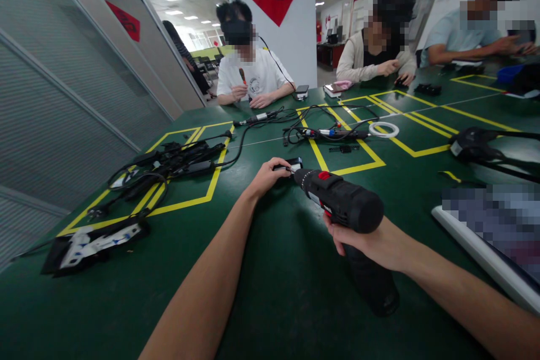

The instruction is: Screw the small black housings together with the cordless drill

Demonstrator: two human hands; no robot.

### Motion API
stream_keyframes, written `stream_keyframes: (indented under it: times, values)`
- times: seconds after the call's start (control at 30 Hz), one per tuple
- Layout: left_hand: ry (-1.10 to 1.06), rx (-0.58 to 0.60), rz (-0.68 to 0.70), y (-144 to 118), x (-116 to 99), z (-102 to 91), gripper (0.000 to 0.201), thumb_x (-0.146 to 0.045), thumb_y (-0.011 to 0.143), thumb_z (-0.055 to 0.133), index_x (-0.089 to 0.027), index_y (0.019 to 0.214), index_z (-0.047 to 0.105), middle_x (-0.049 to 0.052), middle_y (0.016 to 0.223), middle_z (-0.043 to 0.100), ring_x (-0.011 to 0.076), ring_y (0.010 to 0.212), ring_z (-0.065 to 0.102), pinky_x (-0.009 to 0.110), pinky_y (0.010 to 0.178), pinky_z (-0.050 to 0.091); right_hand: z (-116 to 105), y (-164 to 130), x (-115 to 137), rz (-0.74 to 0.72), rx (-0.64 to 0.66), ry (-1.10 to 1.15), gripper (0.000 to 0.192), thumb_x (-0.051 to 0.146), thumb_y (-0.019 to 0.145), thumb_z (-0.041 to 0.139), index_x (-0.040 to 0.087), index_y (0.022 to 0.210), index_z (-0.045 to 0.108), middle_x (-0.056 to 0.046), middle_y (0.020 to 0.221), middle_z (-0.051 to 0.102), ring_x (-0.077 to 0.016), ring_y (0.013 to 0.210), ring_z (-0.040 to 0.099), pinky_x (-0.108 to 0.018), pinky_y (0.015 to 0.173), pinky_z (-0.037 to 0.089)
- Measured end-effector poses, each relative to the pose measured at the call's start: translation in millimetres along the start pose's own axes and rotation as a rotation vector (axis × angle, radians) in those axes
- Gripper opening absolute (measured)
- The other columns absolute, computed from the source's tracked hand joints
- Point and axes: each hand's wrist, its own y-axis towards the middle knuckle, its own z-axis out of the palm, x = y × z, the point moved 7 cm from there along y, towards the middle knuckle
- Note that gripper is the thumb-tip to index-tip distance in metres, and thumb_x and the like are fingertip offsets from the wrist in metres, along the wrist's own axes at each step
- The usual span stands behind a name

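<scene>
My right hand (363, 239) is wrapped round the grip of a black cordless drill (343, 197) with red accents. The drill's nose points forward and left, its bit end close to the fingers of my left hand (270, 177). Those fingers are bent round a small dark object with a light part (294, 164), which rests on the green table. My left fingers and the drill's chuck cover much of that object, so its kind and the exact contact of the bit cannot be made out.
On the green table (169, 270), yellow tape outlines areas. Tangled black cables (185, 157) lie left, near a black-and-white part (101, 242). Cabled tools (333, 134) and a white ring (383, 130) lie ahead. A pale-edged device (468, 236) is at right. Several people sit across.
</scene>
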Motion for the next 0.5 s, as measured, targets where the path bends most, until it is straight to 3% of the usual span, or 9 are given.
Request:
stream_keyframes:
  times: [0.5]
  values:
    - [0.022,-0.004,-0.017,0.3,2.2,-0.4,0.023,-0.029,0.066,0.062,-0.020,0.087,0.066,0.003,0.106,0.061,0.0205,0.101,0.056,0.033,0.093,0.042,1.7,-0.5,5.9,0.007,-0.005,0.026,0.011,0.020,0.080,0.059,0.017,0.090,0.056,0.003,0.066,0.057,-0.0136,0.060,0.058,-0.031,0.065,0.048]
